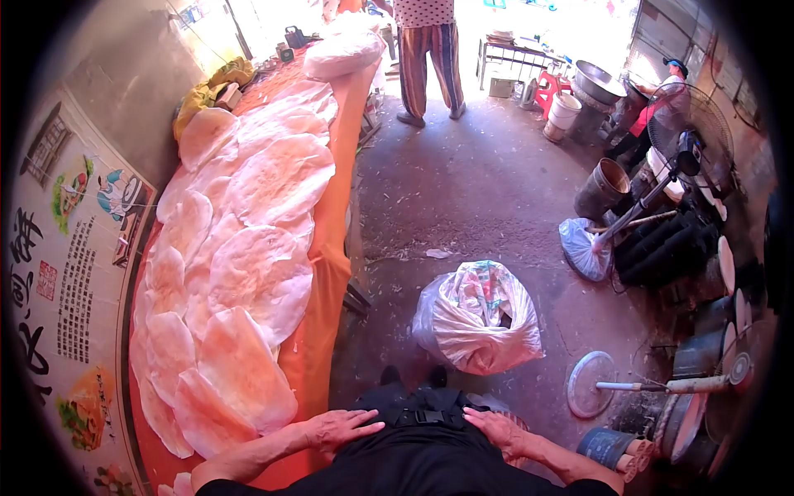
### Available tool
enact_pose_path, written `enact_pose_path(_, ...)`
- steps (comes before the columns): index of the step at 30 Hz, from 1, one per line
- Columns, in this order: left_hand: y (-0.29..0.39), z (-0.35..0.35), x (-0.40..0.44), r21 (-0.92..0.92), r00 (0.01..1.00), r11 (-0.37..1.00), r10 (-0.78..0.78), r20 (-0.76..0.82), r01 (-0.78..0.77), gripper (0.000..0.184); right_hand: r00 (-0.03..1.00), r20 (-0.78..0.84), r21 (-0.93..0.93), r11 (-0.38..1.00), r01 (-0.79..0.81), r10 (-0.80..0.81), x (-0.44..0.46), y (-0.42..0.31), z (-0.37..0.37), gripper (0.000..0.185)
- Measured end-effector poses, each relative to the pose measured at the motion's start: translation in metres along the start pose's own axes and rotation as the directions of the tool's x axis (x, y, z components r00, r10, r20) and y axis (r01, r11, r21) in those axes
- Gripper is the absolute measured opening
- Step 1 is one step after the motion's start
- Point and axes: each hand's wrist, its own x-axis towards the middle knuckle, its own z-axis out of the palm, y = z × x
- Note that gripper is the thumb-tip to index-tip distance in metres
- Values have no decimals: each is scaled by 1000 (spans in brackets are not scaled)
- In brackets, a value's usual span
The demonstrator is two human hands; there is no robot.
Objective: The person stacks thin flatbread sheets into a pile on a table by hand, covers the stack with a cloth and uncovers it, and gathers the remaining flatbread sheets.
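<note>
My left hand (341, 429) rests against the left side of my waist, its fingers stretched out and holding nothing. On the other side, my right hand (499, 431) lies at my right hip with fingers extended, also with nothing in it. Between them is a black waist strap with a buckle (429, 417). Close to my left arm, many large, thin flatbreads (258, 269) overlap along a long table with an orange cover (332, 269). On the floor ahead of my feet stands a white woven sack (490, 343), its top gathered partly open.
One person (428, 50) in striped trousers stands at the far end; another person (668, 103) is at the right. A fan (691, 124), a bucket (602, 188), a metal basin (600, 81) and a round-based stand (590, 385) line the right side. A printed banner (78, 273) hangs left.
</note>
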Motion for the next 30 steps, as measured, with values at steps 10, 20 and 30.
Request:
enact_pose_path(10,7,4,5,-2,1000,1000,-24,-17,24,131,1000,23,-1,1000,-8,8,-1,-5,-14,103)
enact_pose_path(20,1,4,8,34,1000,999,4,-17,-3,125,1000,0,44,999,1,-1,-4,-3,-14,114)
enact_pose_path(30,2,3,10,39,1000,999,19,-19,-19,125,1000,-19,50,999,10,-9,-9,-2,-11,114)
